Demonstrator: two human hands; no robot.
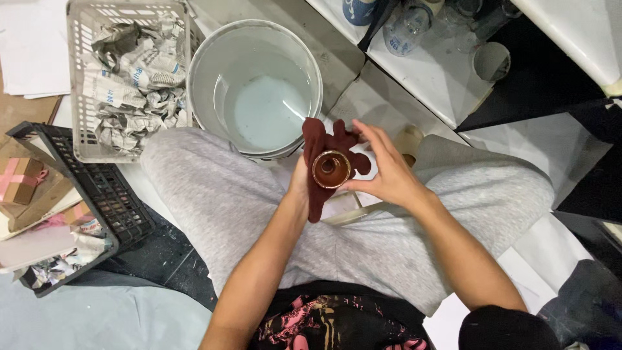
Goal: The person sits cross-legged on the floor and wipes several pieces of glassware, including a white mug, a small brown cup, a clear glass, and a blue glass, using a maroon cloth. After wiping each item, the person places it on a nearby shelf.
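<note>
In the head view, the left hand is closed around a dark red cloth, which wraps a small brown glazed cup held above the person's lap in grey trousers. The right hand curls loosely at the cup's right side, fingertips touching its rim. Just beyond stands a white bucket of cloudy water, beside a grey basket of crumpled newspaper.

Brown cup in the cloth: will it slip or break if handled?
The cup looks glazed and glossy, so probably slippery and breakable. The cloth hangs limp, clearly floppy. Both the left hand and right hand steady it.
</note>
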